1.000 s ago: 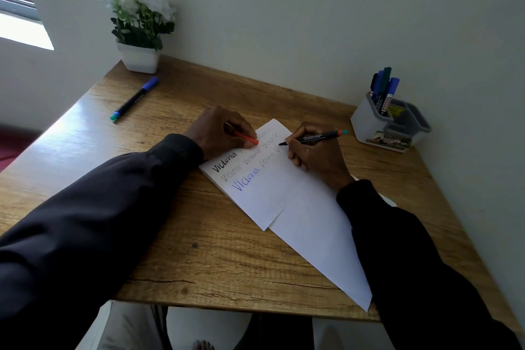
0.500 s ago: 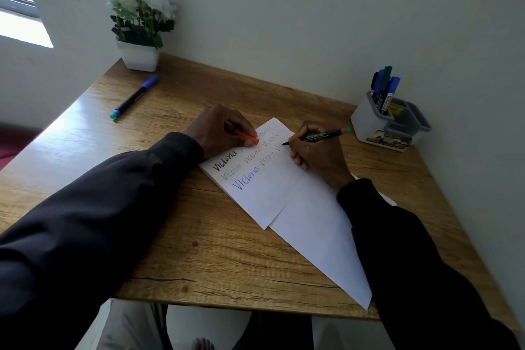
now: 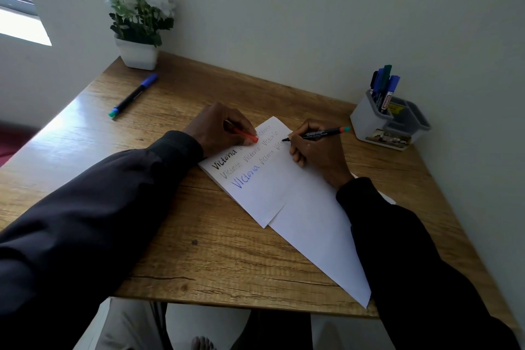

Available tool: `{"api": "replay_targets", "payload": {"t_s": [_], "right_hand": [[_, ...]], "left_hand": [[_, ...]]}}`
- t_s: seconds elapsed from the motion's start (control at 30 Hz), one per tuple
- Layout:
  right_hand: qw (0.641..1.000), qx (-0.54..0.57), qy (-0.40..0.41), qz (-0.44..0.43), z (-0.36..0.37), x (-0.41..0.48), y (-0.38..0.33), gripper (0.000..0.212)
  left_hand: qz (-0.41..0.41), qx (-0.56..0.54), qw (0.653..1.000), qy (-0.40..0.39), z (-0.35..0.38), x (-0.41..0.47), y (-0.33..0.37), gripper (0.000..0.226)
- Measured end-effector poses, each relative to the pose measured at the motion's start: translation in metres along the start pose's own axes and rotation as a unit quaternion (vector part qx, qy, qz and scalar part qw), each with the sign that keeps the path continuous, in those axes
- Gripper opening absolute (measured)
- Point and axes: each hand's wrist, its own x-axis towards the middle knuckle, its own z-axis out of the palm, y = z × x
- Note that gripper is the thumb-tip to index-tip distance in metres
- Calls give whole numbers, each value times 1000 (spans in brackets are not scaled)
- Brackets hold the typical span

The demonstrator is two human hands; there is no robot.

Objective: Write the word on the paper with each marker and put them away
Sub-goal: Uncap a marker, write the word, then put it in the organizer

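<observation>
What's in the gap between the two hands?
In the head view, between the left hand, gripping a red cap, and the right hand lies the paper with written words, plus the black marker tip.

Dim daylight from the window (image 3: 20,14) (left); edges warp, corners blur.

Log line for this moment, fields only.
step: writing | right hand: grips black marker, tip on paper | left hand: holds red cap, rests on paper | blue-capped marker: loose on table

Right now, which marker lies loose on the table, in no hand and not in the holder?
The blue-capped marker near the flower pot; the rest stand in the grey holder, except the writing marker in the right hand.
</observation>
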Motion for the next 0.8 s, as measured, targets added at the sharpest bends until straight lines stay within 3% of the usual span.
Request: {"api": "replay_targets", "payload": {"t_s": [0.8], "right_hand": [[999,19,38,26,-1,0,-1,21]], "left_hand": [[9,2,1000,-2,0,1,-2,16]]}}
